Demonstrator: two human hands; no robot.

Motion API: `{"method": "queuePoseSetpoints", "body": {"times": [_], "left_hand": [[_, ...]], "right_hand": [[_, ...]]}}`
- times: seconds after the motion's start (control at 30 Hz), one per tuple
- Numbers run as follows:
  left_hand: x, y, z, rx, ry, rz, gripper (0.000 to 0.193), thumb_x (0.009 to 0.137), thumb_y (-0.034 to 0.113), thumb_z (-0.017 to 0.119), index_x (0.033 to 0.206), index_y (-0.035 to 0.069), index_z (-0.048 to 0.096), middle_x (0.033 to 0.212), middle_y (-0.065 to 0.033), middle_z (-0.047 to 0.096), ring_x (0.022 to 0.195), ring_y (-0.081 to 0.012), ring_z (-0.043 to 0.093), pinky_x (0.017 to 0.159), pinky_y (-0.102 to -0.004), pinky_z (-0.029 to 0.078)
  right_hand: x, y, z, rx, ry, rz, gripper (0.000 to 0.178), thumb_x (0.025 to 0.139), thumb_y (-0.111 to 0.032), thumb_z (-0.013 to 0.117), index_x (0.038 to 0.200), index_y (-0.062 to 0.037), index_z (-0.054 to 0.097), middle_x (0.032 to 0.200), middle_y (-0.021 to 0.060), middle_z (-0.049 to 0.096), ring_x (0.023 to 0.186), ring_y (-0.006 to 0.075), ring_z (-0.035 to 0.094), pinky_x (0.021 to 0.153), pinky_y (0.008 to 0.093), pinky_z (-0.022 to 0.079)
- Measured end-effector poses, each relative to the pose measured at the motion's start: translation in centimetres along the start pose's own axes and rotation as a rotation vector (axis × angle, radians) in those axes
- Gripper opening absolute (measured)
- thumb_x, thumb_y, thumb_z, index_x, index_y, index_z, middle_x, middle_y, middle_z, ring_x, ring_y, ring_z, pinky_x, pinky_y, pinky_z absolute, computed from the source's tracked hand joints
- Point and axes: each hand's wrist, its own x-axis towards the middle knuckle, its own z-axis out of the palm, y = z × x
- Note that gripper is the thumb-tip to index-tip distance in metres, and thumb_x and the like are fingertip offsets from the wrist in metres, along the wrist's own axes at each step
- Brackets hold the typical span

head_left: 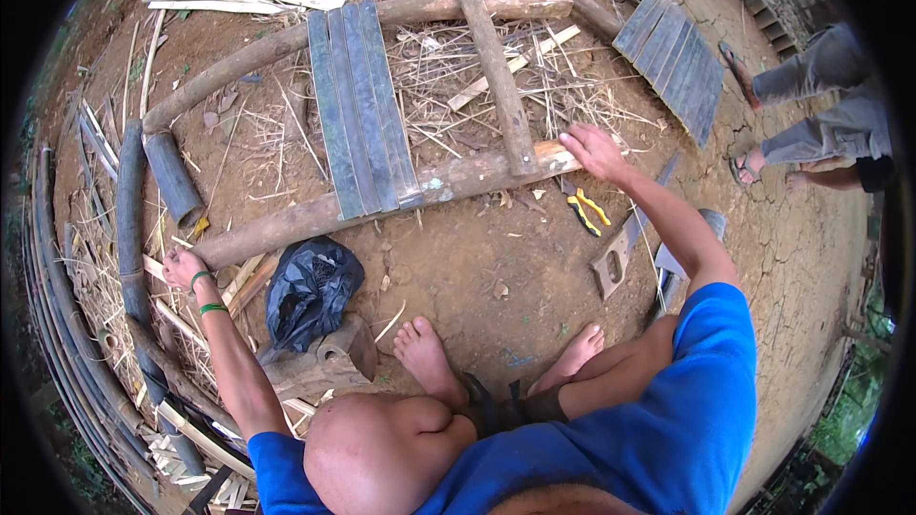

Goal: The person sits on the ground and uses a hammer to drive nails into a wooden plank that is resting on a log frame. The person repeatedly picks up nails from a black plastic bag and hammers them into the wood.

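A long wooden pole (286, 228) lies crosswise before me. My left hand (180, 269), green bands on its wrist, is closed at the pole's left end. At the other end, where the bark is peeled, my right hand (596, 153) grips the tip. A panel of dark bamboo slats (355, 105) rests across this pole and a bent far pole (239, 59). Farther right, a short crosspiece (498, 76) also bridges the two poles.
Yellow-handled pliers (584, 212), a handsaw (615, 257) and a dark blade (706, 229) lie at right. A black plastic bag (313, 291) sits on a wood block (334, 358). Another slat panel (673, 62) lies beyond, near a person's legs (821, 100). Bamboo poles (134, 219) line the left.
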Motion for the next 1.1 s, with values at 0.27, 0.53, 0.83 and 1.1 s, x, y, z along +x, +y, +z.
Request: {"method": "queuePoseSetpoints", "body": {"times": [0.27,0.53,0.83,1.1], "left_hand": [[-0.1,-1.1,0.3,0.025,0.106,0.135,0.031,0.091,0.043,0.067,0.107,0.017,0.071,0.129,-0.0195,0.057,0.124,-0.0367,0.047,0.11,-0.0515,0.033],[-1.1,1.4,0.2,-0.028,0.177,0.096,0.029,0.092,0.042,0.065,0.105,0.016,0.071,0.133,-0.0188,0.056,0.124,-0.0378,0.046,0.109,-0.0516,0.032],[-1.3,1.4,1.2,-0.044,0.259,0.075,0.022,0.089,0.037,0.068,0.096,0.016,0.073,0.126,-0.0159,0.059,0.123,-0.0348,0.047,0.107,-0.0495,0.035],[-0.9,1.6,-2.1,-0.139,0.222,0.082,0.023,0.086,0.036,0.074,0.091,0.013,0.075,0.117,-0.0176,0.066,0.113,-0.0384,0.057,0.099,-0.0522,0.042]], "right_hand": [[1.5,-4.2,-0.6,0.27,0.006,0.205,0.074,0.101,-0.064,0.04,0.136,-0.0011,0.056,0.123,0.0242,0.062,0.117,0.0389,0.061,0.104,0.0438,0.048],[2.2,-12.2,-0.4,0.58,-0.021,0.044,0.112,0.08,-0.03,0.079,0.158,-0.0028,0.004,0.146,0.0377,0.043,0.135,0.0472,0.047,0.116,0.0495,0.04],[2.3,-11.7,-1.6,0.562,-0.075,0.025,0.105,0.078,-0.03,0.072,0.158,-0.004,0.009,0.14,0.0352,0.05,0.126,0.0464,0.055,0.11,0.0501,0.045],[3.0,-13.1,0.0,0.552,0.03,0.116,0.099,0.076,-0.025,0.074,0.156,-0.0089,0.018,0.12,0.0319,0.064,0.106,0.0462,0.066,0.097,0.0497,0.051]]}}
